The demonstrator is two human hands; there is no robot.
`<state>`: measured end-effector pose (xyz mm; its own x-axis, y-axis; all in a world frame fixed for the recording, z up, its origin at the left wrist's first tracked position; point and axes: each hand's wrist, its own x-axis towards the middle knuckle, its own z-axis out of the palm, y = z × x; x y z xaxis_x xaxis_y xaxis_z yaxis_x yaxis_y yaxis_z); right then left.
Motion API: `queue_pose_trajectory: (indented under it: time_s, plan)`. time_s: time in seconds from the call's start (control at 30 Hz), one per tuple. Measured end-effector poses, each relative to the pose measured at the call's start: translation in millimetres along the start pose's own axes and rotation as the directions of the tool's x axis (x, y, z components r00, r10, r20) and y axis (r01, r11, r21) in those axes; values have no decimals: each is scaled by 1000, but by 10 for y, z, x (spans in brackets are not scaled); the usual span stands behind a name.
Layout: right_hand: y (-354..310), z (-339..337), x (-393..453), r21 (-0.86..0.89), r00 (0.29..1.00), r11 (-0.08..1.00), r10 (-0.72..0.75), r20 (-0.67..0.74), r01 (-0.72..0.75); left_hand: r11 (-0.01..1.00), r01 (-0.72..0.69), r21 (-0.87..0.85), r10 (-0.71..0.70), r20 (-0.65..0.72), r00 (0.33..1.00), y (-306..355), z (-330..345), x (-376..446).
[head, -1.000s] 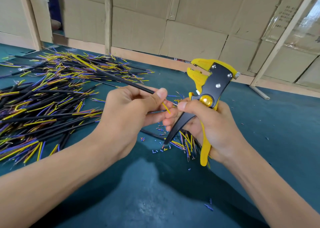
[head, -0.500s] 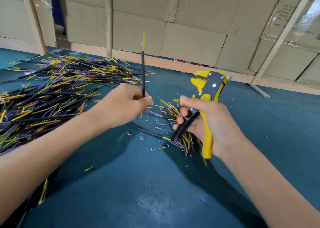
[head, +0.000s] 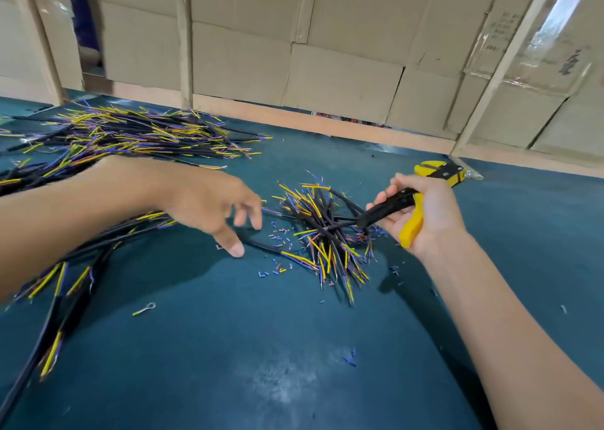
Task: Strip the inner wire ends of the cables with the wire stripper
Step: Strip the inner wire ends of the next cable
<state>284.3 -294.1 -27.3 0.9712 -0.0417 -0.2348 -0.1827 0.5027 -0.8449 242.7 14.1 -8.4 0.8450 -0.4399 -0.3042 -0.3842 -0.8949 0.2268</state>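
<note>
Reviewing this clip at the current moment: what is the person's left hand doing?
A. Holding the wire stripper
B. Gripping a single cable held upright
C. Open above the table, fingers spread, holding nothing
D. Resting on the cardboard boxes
C. The left hand hangs open with spread fingers over the table near the small pile of cables, gripping nothing, while the right hand holds the wire stripper.

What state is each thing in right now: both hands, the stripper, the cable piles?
left hand: empty, fingers spread, reaching down over the table
right hand: grips the wire stripper
wire stripper: held off the table, no wire in it
small cable pile: loose, criss-crossed
large cable pile: lying spread, far left
</note>
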Motion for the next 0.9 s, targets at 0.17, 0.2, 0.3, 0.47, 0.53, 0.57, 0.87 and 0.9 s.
queue_pose_trajectory:
  time_s: [0.17,0.2,0.3,0.47,0.53,0.57,0.87,0.9]
  plan:
    - [59,-17,40,-18,999,999,30,11,-30,972,-94,215,98,-9,995,58,-3,91]
    - [60,-19,42,-25,999,999,30,12,-30,949,-118,294,130,-21,991,110,-14,120]
    - [43,-21,44,-33,1000,999,17,9,-17,822,-206,531,311,-114,944,269,5,267]
    - [22,-14,17,-70,1000,997,-15,5,16,905,46,422,254,-626,737,228,-18,253]
    - [34,0,2,-61,1000,998,-20,2,20,934,249,256,-32,-636,771,10,-109,91]
    - [38,13,-8,-52,1000,998,-21,3,21,901,379,213,-204,-562,802,-108,-135,-12]
    - [154,170,-133,-119,995,988,-98,-13,96,865,500,42,-453,-362,815,-194,107,-216]
    - [172,192,-154,-134,992,984,-124,-17,121,868,495,39,-445,-381,811,-186,132,-196]
